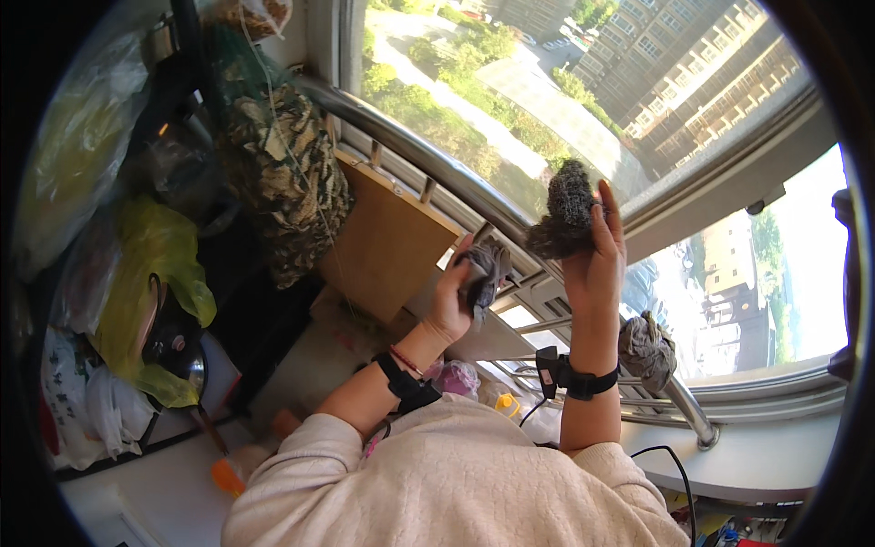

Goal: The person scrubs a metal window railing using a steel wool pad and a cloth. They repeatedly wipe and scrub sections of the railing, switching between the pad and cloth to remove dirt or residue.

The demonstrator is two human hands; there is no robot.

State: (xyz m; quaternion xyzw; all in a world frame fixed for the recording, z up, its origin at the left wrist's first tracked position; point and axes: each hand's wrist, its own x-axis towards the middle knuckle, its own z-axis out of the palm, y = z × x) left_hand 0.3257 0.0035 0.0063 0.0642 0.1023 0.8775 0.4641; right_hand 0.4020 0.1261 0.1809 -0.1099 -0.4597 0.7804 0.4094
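Dark wiry bundle, up it was, in front of the window, in the right hand's grasp! Sweeping from the left, I saw the hanging net sack crowding that side, then the wooden panel near the metal rail. Next came the left hand, closed on a crumpled grey cloth. I judged this a two-handed holding step, the next move calling for steady grips and clearance over the rail. Some open room lay between the hands. Whether the bundle touched the window, I couldn't tell. Farther right, a bunched rag narrowed the rail's lower end.
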